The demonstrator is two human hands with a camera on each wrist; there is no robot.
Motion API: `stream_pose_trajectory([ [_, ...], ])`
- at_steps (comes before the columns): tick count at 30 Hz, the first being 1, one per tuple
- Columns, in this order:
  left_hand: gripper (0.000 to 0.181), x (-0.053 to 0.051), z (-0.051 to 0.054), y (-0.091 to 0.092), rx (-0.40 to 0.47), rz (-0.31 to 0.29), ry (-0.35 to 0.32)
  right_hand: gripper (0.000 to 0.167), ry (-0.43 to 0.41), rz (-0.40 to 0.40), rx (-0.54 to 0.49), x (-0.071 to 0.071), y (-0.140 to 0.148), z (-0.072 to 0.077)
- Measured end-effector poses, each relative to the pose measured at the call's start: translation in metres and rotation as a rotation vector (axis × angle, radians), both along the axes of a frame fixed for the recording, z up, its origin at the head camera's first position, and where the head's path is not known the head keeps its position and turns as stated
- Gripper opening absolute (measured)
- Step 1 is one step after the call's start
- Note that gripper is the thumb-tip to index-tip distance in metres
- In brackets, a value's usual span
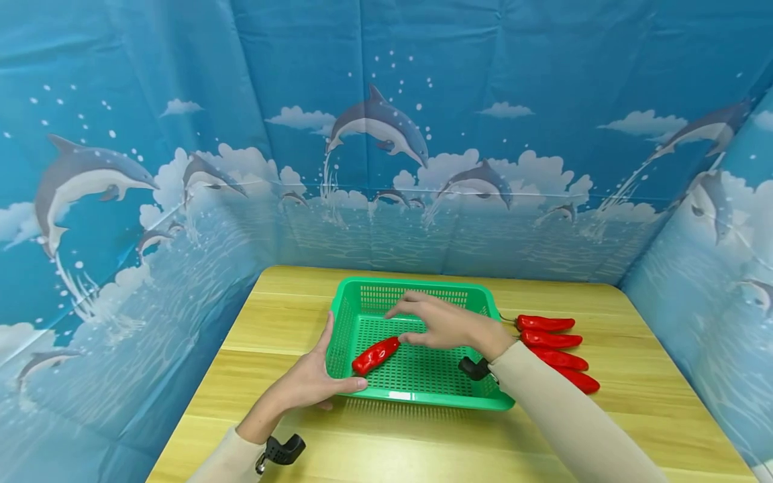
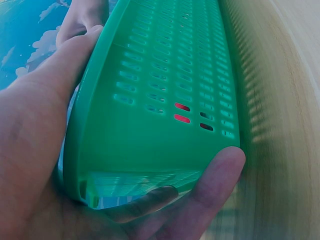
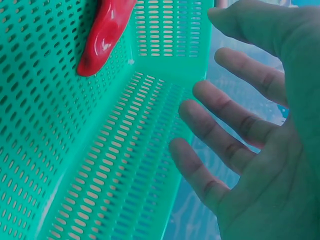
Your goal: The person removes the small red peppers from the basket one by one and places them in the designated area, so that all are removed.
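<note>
A green plastic basket [image 1: 443,400] with slotted walls stands on the table in the head view. Inside, a single red chili pepper [image 1: 376,356] lies on the basket floor near the left front corner. My left hand [image 1: 311,379] holds that corner, its thumb on the front rim and the other fingers round the side; the left wrist view shows the fingers [image 2: 217,182] against the wall. Over the basket hovers my right hand [image 1: 443,323], fingers spread and slightly bent, holding nothing. In the right wrist view the pepper [image 3: 107,37] lies apart from the fingertips.
Several more red chili peppers [image 1: 552,339] lie in a row on the wooden table [image 1: 640,402], just right of the basket. A blue curtain [image 1: 386,168] printed with dolphins hangs behind the table and along its sides.
</note>
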State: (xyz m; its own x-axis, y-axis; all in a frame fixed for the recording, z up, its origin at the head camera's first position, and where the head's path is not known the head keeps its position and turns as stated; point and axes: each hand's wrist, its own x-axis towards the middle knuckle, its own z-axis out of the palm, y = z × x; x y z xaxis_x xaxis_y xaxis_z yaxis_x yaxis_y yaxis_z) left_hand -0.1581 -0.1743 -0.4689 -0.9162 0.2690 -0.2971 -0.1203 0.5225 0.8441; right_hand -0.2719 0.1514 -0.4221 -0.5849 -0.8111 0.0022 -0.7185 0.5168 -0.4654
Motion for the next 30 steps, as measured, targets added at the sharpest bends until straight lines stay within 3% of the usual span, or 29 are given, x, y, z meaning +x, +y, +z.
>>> stream_pose_trajectory([
  [7, 0.152, 0.001, -0.001, 0.000, -0.014, 0.004, 0.000, 0.049, -0.070, 0.017, 0.036, -0.003, -0.013, -0.007],
  [15, 0.151, -0.003, -0.001, -0.002, -0.018, -0.023, -0.016, 0.066, -0.164, 0.000, 0.104, -0.007, -0.025, -0.017],
  [30, 0.152, -0.003, -0.003, -0.001, 0.000, -0.010, -0.002, 0.081, -0.156, 0.046, 0.178, -0.018, -0.043, -0.038],
])
